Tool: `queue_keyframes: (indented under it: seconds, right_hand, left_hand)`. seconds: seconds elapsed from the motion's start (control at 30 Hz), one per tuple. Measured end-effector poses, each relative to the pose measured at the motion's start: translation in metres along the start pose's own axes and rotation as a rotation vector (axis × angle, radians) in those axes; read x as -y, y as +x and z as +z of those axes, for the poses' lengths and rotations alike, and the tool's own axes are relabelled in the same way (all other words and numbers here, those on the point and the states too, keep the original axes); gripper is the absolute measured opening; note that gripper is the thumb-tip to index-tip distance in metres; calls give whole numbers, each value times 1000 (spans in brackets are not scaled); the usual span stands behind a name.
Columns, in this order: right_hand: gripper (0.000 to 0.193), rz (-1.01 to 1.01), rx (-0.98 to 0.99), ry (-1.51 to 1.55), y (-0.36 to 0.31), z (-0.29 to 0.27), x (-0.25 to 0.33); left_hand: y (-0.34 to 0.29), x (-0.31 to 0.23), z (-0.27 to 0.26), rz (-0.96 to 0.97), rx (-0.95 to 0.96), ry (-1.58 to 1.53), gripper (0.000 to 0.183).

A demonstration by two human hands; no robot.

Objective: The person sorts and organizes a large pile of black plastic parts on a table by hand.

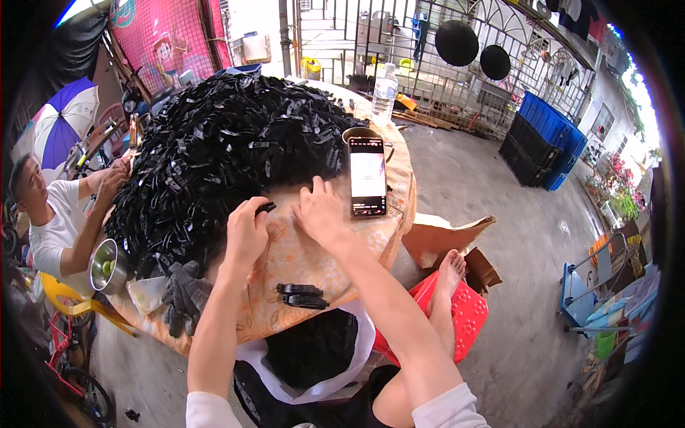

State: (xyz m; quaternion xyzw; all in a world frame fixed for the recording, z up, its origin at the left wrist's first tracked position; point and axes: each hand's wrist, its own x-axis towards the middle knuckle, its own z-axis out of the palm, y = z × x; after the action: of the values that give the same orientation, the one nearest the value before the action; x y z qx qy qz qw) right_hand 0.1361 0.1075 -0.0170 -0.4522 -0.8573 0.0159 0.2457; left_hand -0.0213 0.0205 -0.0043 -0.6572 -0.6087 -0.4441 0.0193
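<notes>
A large heap of small black plastic pieces (221,135) covers most of the round table. At the heap's near edge, my left hand (246,232) is closed with bent fingers on one black plastic piece (266,207), which pokes out at its fingertips. Just to its right, my right hand (321,207) rests over the tablecloth with its fingers apart and nothing visible in them. A few black pieces (302,295) lie side by side near the table's front edge. Below that edge, a white bag (364,342) stands open, with black contents inside.
A lit phone (367,178) leans against a metal mug (362,133), near a water bottle (384,96). Dark gloves (187,292) lie at the front left. Another person (61,214) sits at the left by a metal bowl (107,267). A red stool (464,314) and cardboard (442,239) stand right.
</notes>
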Motion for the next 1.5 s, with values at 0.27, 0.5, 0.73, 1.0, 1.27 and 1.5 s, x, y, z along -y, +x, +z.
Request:
queue_keyframes:
  seconds: [0.27,0.5,0.73,1.0,1.27,1.5]
  right_hand:
    - [13,-111,-116,143,-26,-11,-18]
    - [14,-202,91,578,-42,-33,-31]
    - [16,-160,266,607,-48,-47,-32]
    - [18,-127,-83,537,-52,-30,-12]
    - [16,-360,-83,690,-49,-40,-18]
    - [15,-398,-93,759,-54,-34,-3]
  left_hand:
    - [2,0,2,71,-59,2,30]
    - [0,-8,4,-80,-19,-244,26]
    - [-1,-17,4,-136,33,-344,16]
    - [-5,-22,1,-274,193,-468,17]
    - [-5,-24,2,-287,171,-533,8]
    - [-9,-19,6,-251,263,-633,9]
